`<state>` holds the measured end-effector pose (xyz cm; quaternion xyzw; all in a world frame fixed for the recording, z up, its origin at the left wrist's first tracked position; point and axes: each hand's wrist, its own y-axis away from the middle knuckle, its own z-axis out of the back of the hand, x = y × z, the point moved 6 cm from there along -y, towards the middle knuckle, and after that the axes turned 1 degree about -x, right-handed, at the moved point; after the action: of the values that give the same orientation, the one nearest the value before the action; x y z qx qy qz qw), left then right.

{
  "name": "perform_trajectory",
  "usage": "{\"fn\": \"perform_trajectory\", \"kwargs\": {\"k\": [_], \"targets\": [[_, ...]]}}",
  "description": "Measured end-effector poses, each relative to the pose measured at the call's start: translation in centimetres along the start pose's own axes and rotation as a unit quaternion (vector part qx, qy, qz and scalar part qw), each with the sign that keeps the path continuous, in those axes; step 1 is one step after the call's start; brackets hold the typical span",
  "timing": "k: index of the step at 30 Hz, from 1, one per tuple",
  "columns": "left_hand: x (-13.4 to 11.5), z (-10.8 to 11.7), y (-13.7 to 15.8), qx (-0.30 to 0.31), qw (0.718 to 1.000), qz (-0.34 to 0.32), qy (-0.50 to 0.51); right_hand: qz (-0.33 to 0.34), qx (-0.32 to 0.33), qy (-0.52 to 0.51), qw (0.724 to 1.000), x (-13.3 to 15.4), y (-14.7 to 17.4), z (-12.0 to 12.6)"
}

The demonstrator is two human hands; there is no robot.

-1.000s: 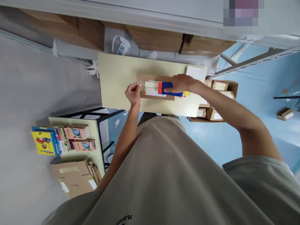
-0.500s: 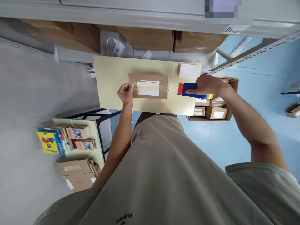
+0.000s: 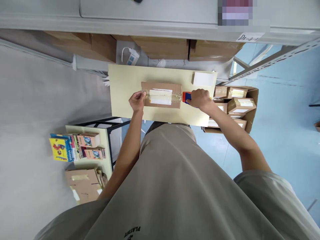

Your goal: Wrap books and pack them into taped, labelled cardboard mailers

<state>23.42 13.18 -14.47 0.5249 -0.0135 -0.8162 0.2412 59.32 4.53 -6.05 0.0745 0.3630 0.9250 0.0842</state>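
A brown cardboard box (image 3: 176,87) with a white label (image 3: 160,96) lies on the pale yellow tabletop (image 3: 126,78). Clear tape runs along its length and wrinkles at its right end. My left hand (image 3: 137,101) pinches the box's left end, thumb on top by the tape. In my right hand (image 3: 198,98) is a blue and red tape dispenser (image 3: 185,97), its red end right beside the box's right end. My fist hides most of the dispenser; whether its tip touches the box I cannot tell.
A white stack of labels (image 3: 203,79) lies at the table's far right corner. Right of the table stands a large carton (image 3: 253,110) with several small boxes. Behind is a grey shelf with cartons (image 3: 160,48) and a power strip (image 3: 133,57). Books (image 3: 60,150) are at left.
My right hand has brought the tape dispenser leftward from the table's right edge to the box's right end. My left hand keeps its hold on the box. The whole view has shifted slightly.
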Motion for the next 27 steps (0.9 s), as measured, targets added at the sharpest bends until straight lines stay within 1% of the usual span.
{"fn": "perform_trajectory", "kwargs": {"k": [4, 9, 13, 16, 18, 21, 22, 24, 26, 27], "targets": [[0.1, -0.2, 0.0, 0.0, 1.0, -0.007, 0.006, -0.013, -0.024, 0.009, 1.0, 1.6, 1.1, -0.3], [0.1, -0.5, -0.1, 0.005, 1.0, -0.016, 0.018, -0.038, -0.028, -0.01, 0.999, 1.7, 2.1, -0.5], [0.0, -0.9, -0.1, 0.025, 0.999, -0.024, 0.02, -0.07, -0.042, -0.024, 0.996, 1.9, 2.5, -1.0], [-0.1, -0.9, -0.1, 0.033, 0.999, -0.034, 0.014, -0.099, -0.046, -0.018, 0.994, 2.7, 2.4, -2.3], [-0.1, -0.9, -0.3, 0.039, 0.999, -0.036, 0.005, -0.112, -0.022, -0.016, 0.993, 3.3, 2.6, -3.6], [-0.1, -0.7, -0.4, 0.068, 0.997, -0.036, -0.019, -0.14, 0.001, -0.04, 0.989, 3.3, 3.8, -4.9], [-0.3, -0.6, -0.3, 0.07, 0.996, -0.049, -0.032, -0.156, 0.0, -0.053, 0.986, 3.1, 4.5, -4.9], [-1.5, -0.4, 0.6, 0.061, 0.991, -0.104, -0.058, -0.187, -0.009, -0.074, 0.98, 2.6, 6.2, -4.4], [-4.0, -0.7, 2.5, 0.069, 0.976, -0.192, -0.071, -0.207, -0.03, -0.088, 0.974, 2.2, 8.0, -2.9], [-5.7, -1.3, 4.0, 0.101, 0.963, -0.24, -0.069, -0.215, -0.048, -0.092, 0.971, 2.2, 8.8, -1.7]]}}
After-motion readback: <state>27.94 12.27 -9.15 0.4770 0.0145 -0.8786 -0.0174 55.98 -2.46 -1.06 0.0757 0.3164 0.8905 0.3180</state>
